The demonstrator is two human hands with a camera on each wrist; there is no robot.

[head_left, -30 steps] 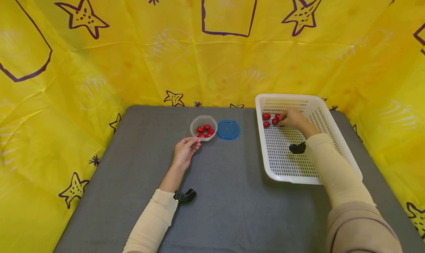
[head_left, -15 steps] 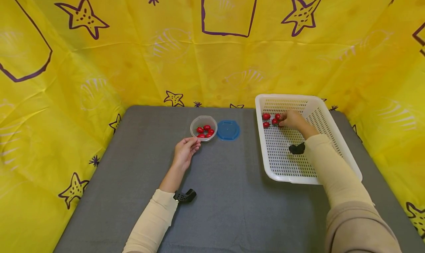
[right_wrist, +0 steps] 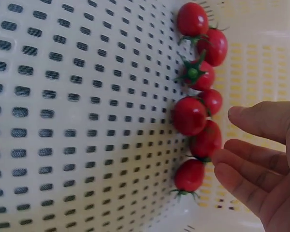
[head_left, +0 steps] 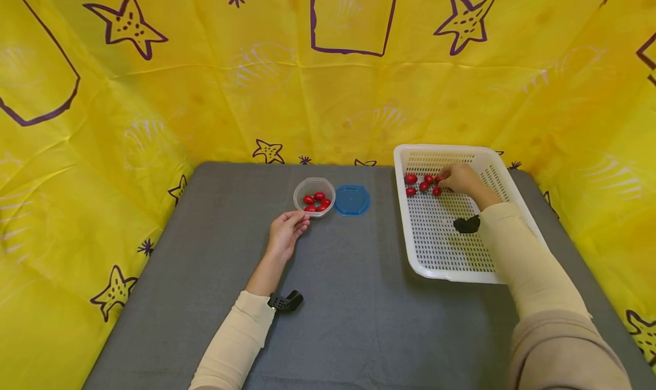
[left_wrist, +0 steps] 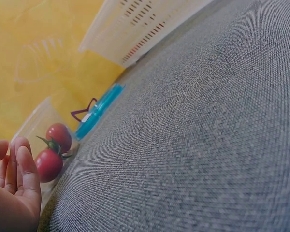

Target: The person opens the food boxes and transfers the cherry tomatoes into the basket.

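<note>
My left hand (head_left: pixel 287 233) is at the near rim of a small clear plastic container (head_left: pixel 315 183), pinching the rim between thumb and fingers. Several red cherry tomatoes (head_left: pixel 319 196) lie inside; in the left wrist view, two tomatoes (left_wrist: pixel 50 164) show through the wall beside the fingertips. My right hand (head_left: pixel 461 180) reaches into a white plastic basket (head_left: pixel 430 242). There, loose cherry tomatoes (right_wrist: pixel 189 116) sit together at one end. In the right wrist view my right thumb and fingers (right_wrist: pixel 241 188) are spread apart, fingertips close to the nearest tomatoes, none held.
A blue lid (head_left: pixel 352 201) lies flat between the container and the basket. Grey cloth (head_left: pixel 338 310) covers the table, and yellow patterned fabric (head_left: pixel 205 105) hangs behind and at both sides. Black straps are on both wrists.
My right hand has shifted slightly right and away from the tomato by its fingertips, leaving one more tomato in plain view in the basket. The left hand and container stay put.
</note>
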